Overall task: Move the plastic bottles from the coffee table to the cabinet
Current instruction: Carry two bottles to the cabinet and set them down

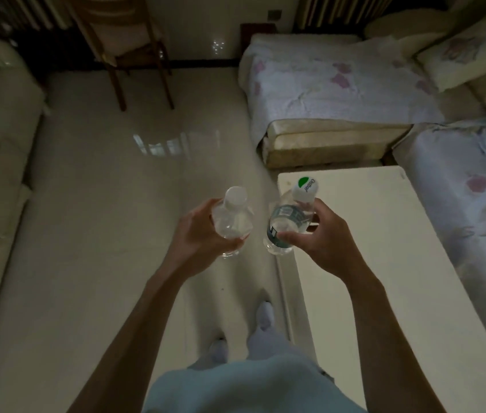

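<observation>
Currently two plastic bottles are held off the table, one per hand. Item one: an unlabelled clear bottle, white-capped, is carried above the tiled floor, long axis upright with the cap tipped slightly away from the wearer; it is enclosed by the left hand, fingers curled round its body from the left. Item two: a labelled bottle, with a white-and-green cap, is carried over the near-left corner of the white coffee table, upright and tilted a little rightward at the cap; it is gripped by the right hand, thumb across the front of the label. The bottles are held side by side, close but apart. No further bottle is seen on the tabletop. A low pale unit, only partly seen, lies at far left, nearer the left hand; whether it is the cabinet cannot be told. A wooden chair and covered sofas lie beyond. Carrying is judged under way, placement outstanding.
</observation>
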Demonstrator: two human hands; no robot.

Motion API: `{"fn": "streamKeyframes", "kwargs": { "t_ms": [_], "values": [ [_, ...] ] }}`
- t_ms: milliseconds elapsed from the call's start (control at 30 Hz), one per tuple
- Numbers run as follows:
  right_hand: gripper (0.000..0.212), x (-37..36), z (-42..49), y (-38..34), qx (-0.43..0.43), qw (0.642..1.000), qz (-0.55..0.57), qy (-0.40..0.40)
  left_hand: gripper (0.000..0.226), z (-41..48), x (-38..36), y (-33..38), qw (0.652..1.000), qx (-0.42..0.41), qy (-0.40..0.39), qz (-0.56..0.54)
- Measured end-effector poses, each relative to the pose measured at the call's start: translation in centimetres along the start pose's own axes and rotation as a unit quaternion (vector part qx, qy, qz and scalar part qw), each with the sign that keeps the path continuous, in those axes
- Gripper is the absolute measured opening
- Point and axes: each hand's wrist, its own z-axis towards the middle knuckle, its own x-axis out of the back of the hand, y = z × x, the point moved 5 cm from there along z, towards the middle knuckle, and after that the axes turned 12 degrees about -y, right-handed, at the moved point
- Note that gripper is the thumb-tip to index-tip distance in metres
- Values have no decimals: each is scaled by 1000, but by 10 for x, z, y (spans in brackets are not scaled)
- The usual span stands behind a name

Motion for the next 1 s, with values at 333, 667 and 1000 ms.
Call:
{"fn": "streamKeyframes", "kwargs": {
  "t_ms": [333,667,1000],
  "values": [
    [58,22,99,-28,102,989,-43,-102,59,22,26,14,988,62,138,18],
    [62,1,159,-51,195,961,-82,-177,65,30,33,17,973,118,197,18],
    [60,-43,216,-86,213,944,-100,-231,63,57,83,-28,956,168,242,-7]
  ]
}}
